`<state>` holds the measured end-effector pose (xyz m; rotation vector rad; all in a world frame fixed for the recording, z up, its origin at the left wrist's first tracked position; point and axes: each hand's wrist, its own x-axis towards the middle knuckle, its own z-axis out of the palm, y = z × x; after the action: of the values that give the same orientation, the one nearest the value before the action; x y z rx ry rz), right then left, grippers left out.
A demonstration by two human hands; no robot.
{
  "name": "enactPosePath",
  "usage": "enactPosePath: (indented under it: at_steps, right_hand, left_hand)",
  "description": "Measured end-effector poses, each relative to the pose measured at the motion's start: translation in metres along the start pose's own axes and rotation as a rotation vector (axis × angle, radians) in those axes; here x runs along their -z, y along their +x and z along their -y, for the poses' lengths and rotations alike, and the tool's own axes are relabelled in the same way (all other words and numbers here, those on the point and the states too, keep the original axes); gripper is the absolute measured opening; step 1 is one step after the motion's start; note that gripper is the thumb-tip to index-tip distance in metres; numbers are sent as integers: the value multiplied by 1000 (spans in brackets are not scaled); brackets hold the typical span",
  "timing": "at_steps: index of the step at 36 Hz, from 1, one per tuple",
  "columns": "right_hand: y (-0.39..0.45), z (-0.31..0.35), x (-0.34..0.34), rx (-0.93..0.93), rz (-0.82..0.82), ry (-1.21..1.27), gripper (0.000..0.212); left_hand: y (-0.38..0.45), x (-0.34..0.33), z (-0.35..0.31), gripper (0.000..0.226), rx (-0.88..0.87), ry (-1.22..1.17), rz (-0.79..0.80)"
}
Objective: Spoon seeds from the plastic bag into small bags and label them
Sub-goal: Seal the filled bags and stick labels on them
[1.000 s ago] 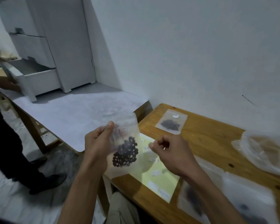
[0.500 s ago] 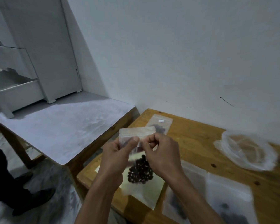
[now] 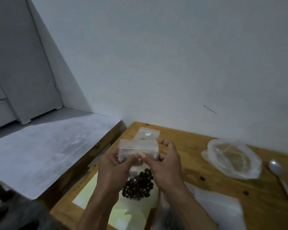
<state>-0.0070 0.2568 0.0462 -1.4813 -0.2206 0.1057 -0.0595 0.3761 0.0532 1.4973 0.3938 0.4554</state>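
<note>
- Your left hand and right hand both pinch the top strip of a small bag, held up above the wooden table
- Dark seeds hang clustered in its lower part, over a pale yellow sheet
- Another filled small bag lies flat behind it
- The big plastic bag sits to your right, a spoon just beside it

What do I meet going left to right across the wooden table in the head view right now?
Left hand → small bag of dark seeds, pinched at the top by both hands → right hand → large plastic bag → spoon.
</note>
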Motion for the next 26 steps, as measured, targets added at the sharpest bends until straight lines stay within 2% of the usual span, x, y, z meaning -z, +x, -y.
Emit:
enactPosePath:
  at_steps: [6, 10, 12, 14, 18, 21, 23, 26]
  right_hand:
    - [19, -2, 15, -32, -97, -11, 51]
    - [30, -7, 30, -128, -42, -160, 58]
    - [38, -12, 39, -165, -8, -172, 59]
    - [48, -17, 49, -169, -47, -146, 56]
    - [78, -27, 65, -168, -211, -120, 48]
    - [101, -37, 73, -161, -317, -197, 51]
    - [114, -45, 75, -169, -370, -285, 54]
    - [127, -55, 76, -196, -394, -424, 53]
  left_hand:
    - [24, -17, 2, 31, 15, 80, 58]
    - [48, -32, 6, 33, 33, 52, 42]
    - [63, -43, 6, 31, 40, 54, 58]
    - [78, -54, 8, 37, 30, 73, 95]
    - [100, -75, 19, 65, -41, 336, 200]
    - [112, -90, 36, 89, -66, 424, 229]
    - [119, -102, 45, 93, -103, 507, 217]
    - [127, -116, 57, 86, -147, 625, 203]
